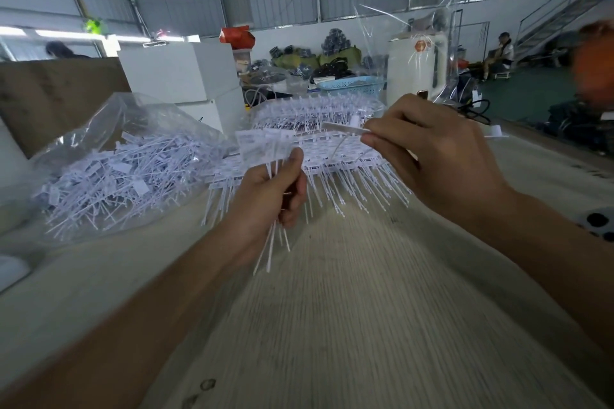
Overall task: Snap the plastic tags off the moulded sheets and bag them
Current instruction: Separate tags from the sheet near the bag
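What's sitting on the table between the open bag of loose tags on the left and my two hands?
In the head view, the moulded sheets lie heaped there, stems fanning toward you, right of the bag and behind the left hand and right hand.

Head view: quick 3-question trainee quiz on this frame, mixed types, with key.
1. True or false: the left hand holds a bunch of tags.
2. Where does the bag of loose tags lie?
A. left of the hands
B. right of the hands
C. on the floor
3. Fill in: the right hand pinches a thin white ____ above the sheets.

Key:
1. true
2. A
3. strip, most likely the spine left after the tags came off, though the frame does not settle that.
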Demonstrator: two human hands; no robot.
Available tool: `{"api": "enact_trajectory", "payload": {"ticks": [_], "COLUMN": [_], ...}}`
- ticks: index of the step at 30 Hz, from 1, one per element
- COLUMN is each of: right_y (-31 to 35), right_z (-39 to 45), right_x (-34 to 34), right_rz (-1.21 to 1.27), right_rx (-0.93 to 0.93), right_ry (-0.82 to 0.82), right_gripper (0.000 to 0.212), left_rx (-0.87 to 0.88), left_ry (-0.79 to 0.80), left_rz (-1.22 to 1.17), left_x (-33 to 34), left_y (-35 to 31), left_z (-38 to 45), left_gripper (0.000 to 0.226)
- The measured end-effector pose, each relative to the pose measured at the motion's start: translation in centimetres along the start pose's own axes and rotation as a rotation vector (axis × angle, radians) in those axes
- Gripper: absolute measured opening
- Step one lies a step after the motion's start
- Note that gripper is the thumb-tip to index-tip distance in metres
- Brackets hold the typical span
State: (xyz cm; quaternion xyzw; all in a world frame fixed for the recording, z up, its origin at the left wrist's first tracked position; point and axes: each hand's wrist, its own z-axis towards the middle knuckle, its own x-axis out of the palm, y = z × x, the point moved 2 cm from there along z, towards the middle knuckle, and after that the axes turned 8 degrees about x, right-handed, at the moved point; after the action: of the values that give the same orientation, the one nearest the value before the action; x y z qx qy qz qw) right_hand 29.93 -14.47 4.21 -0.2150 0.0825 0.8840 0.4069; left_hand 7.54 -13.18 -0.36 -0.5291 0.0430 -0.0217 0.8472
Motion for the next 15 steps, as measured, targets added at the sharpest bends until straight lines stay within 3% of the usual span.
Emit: {"api": "enact_trajectory", "payload": {"ticks": [4, 10, 15], "right_y": [-0.2, -0.2, -0.4], "right_z": [0.0, -0.1, 0.0], "right_x": [0.1, -0.1, -0.2], "right_rz": [0.001, 0.005, 0.017], "right_rx": [0.007, 0.011, 0.027], "right_ry": [0.005, 0.002, 0.031], "right_gripper": [0.028, 0.028, 0.03], "left_rx": [0.017, 0.0, 0.148], "left_ry": [0.018, 0.072, -0.012], "left_rz": [-0.064, 0.047, 0.018], "left_x": [0.2, 1.4, 0.8], "left_y": [0.1, 0.8, -1.9], "left_z": [0.3, -0.3, 0.3], "left_gripper": [0.045, 0.051, 0.023]}}
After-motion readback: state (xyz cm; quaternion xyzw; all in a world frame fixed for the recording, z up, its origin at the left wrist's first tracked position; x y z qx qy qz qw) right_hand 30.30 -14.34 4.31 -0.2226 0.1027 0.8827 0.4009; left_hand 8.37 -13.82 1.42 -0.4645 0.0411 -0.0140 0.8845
